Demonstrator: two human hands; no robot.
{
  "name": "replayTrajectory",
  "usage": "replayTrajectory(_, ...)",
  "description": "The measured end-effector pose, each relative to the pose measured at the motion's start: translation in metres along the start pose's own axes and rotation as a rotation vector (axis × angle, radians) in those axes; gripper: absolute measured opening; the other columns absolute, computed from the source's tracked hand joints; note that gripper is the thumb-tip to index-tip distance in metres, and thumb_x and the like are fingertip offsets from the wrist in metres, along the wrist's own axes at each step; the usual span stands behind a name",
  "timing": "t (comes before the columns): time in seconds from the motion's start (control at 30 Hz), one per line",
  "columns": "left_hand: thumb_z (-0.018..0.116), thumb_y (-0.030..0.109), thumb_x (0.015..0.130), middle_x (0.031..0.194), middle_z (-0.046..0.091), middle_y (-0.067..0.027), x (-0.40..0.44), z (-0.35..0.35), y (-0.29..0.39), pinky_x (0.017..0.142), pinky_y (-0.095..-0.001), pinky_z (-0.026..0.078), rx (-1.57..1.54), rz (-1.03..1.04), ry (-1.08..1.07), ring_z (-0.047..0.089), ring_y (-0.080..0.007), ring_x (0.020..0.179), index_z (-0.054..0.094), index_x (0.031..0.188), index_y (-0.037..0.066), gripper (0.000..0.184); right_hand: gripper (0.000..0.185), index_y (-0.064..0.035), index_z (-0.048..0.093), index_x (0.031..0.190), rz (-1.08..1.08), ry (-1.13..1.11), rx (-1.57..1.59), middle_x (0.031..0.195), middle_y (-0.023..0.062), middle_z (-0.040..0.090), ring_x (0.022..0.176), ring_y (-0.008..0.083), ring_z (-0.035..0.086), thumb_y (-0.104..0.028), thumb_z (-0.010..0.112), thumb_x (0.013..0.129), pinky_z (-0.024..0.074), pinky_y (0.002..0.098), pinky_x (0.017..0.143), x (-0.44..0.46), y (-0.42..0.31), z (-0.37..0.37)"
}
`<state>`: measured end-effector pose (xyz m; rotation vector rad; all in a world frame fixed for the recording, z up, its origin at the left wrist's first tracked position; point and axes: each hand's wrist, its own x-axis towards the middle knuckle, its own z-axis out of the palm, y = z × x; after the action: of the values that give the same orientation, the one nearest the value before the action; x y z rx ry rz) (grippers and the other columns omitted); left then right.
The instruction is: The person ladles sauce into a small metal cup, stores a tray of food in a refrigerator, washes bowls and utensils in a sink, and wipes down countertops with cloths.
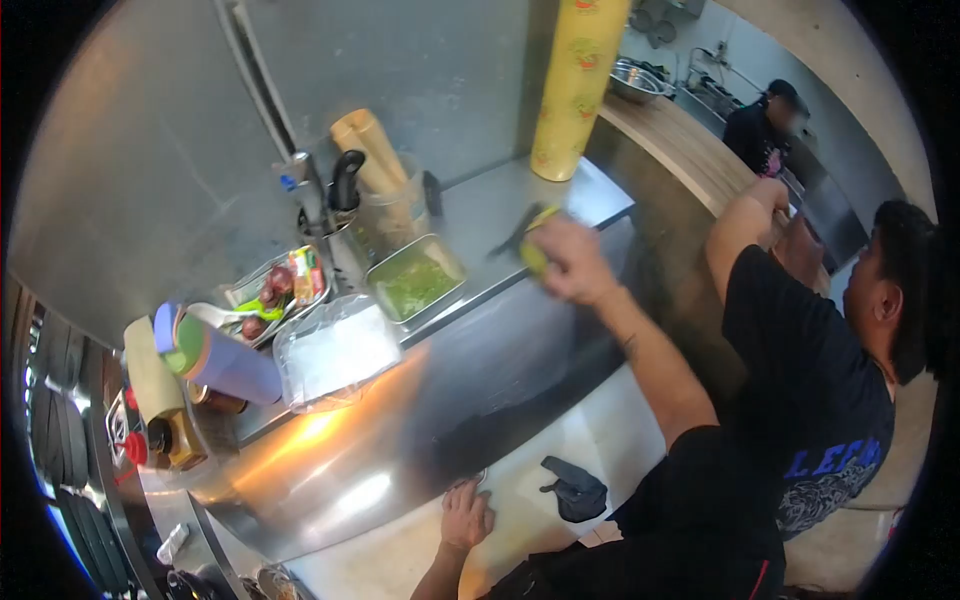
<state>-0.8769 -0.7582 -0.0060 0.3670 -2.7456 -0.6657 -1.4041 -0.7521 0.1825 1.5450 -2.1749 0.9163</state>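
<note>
My right hand (pixel 572 262) is raised over the front edge of the steel shelf, its fingers closed around a yellow-green and dark object (pixel 535 252). Motion smears that object, so its kind does not show. Lower down, my left hand (pixel 467 515) rests on the white board (pixel 390 550) with its fingers bent. A small thin metal loop (pixel 483 477) shows at its fingertips; the rest is hidden. To the right of this hand, a crumpled dark glove (pixel 577 490) lies on the board.
On the shelf stand a metal tray of green stuff (pixel 420 285), a plastic-wrapped white container (pixel 340 345), a purple tumbler (pixel 235 360) and a tall yellow roll (pixel 578 90). A co-worker in a black shirt (pixel 820 400) is close on the right; another person (pixel 760 130) is farther back.
</note>
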Motion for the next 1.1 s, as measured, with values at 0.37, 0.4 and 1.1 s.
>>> replayTrajectory(0.37,0.069,0.021,0.081,0.141,0.059,-0.0151,-0.003,-0.005,0.003,0.114,-0.0522,0.038,-0.007,0.052,0.062,0.053,-0.0362,0.134,0.069,0.113,0.012,0.033,0.019,-0.0051,0.07,0.108,0.268,0.47,-0.051,0.106,0.0237,0.069,0.101,0.0454,0.067,-0.008,0.058,0.093,0.0539,0.0521,0.09,-0.004,0.037,0.01)
replayTrajectory(0.4,0.069,0.021,0.082,0.142,0.058,-0.0157,-0.006,-0.002,0.004,0.114,-0.0532,0.038,-0.004,0.031,0.061,0.053,-0.0369,0.135,0.069,0.113,0.012,0.033,0.02,-0.0046,0.069,0.109,0.29,0.454,0.043,0.111,0.0244,0.069,0.101,0.047,0.067,-0.007,0.056,0.094,0.0549,0.0512,0.089,-0.01,0.012,0.009)
replayTrajectory(1.1,0.058,-0.008,0.087,0.122,0.062,-0.022,-0.279,-0.073,0.071,0.082,-0.0407,0.054,0.074,-0.649,0.562,0.063,-0.0371,0.105,0.062,0.118,-0.001,0.032,0.036,-0.003,0.06,0.135,1.118,0.49,1.242,0.11,0.0064,0.071,0.101,0.0202,0.067,-0.01,0.066,0.101,0.0538,0.0363,0.092,-0.251,-0.238,0.007)
